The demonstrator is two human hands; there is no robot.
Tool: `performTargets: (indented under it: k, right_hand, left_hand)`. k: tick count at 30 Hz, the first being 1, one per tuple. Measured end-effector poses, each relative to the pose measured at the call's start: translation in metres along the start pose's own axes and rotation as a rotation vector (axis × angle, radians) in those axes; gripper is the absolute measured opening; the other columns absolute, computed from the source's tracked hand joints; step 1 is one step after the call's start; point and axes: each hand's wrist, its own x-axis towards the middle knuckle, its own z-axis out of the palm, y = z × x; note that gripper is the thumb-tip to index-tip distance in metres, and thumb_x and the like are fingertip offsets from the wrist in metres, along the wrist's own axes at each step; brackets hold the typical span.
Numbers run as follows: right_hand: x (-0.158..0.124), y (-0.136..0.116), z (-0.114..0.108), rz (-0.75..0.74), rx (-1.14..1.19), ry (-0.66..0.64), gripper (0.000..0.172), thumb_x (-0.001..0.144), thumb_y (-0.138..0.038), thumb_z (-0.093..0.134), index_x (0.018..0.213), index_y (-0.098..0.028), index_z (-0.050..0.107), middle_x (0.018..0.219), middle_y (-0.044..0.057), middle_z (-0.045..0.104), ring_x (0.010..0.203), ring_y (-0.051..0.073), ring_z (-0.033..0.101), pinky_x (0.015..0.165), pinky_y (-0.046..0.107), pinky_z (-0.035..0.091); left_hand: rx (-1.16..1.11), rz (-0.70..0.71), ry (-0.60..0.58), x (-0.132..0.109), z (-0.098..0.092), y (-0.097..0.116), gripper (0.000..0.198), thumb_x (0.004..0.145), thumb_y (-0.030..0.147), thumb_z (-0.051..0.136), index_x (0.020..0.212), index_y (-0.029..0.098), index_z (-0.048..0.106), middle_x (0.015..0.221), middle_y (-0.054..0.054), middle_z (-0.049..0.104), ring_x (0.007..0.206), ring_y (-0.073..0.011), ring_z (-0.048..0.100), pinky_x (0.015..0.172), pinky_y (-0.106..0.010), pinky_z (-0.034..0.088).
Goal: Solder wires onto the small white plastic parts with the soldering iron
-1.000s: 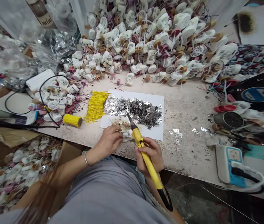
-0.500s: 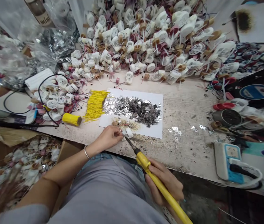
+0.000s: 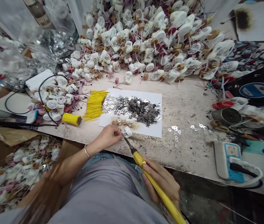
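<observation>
My right hand (image 3: 161,180) is wrapped round the yellow handle of a soldering iron (image 3: 143,163), whose dark tip points up and left. That tip meets the near side of a small white plastic part (image 3: 127,132) at the front edge of the paper. My left hand (image 3: 109,137) pinches at the part's left side with closed fingertips; exactly what lies between them, a wire or the part's edge, is hidden. Just beyond is a brown-stained patch on the white paper (image 3: 155,130). A heap of small metal plates (image 3: 141,110) covers the paper's middle.
Yellow cut wires (image 3: 95,104) lie left of the plates, near a tied yellow bundle (image 3: 71,119). White plastic assemblies (image 3: 145,40) are piled along the back. At right stand a power strip (image 3: 228,161) and a round dark tin (image 3: 228,116). A black cable (image 3: 39,90) loops at left.
The soldering iron and my right hand have shifted slightly left, the tip moving toward my left fingertips. My left hand stays nearly still, with the white part tilted a little differently.
</observation>
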Motion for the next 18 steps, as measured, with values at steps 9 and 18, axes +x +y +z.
performTargets:
  k: [9, 18]
  right_hand:
    - [0.004, 0.001, -0.001, -0.04, 0.008, 0.074, 0.044, 0.075, -0.003, 0.06, 0.117, -0.015, 0.06, 0.109, 0.012, 0.069, 0.094, 0.022, 0.069, 0.073, 0.031, 0.062]
    - [0.032, 0.031, 0.063, 0.1, 0.105, 0.29, 0.03, 0.074, 0.0, 0.063, 0.093, -0.022, 0.063, 0.126, 0.005, 0.057, 0.108, 0.021, 0.063, 0.081, 0.033, 0.061]
  left_hand:
    - [0.038, -0.004, 0.024, 0.0, 0.003, -0.001, 0.015, 0.071, 0.014, 0.055, 0.057, 0.014, 0.06, 0.07, -0.001, 0.065, 0.069, -0.0133, 0.057, 0.073, -0.024, 0.044]
    - [0.008, -0.007, 0.011, -0.002, 0.0, 0.004, 0.015, 0.076, 0.015, 0.057, 0.062, 0.014, 0.064, 0.072, -0.001, 0.065, 0.073, -0.0142, 0.059, 0.07, -0.023, 0.044]
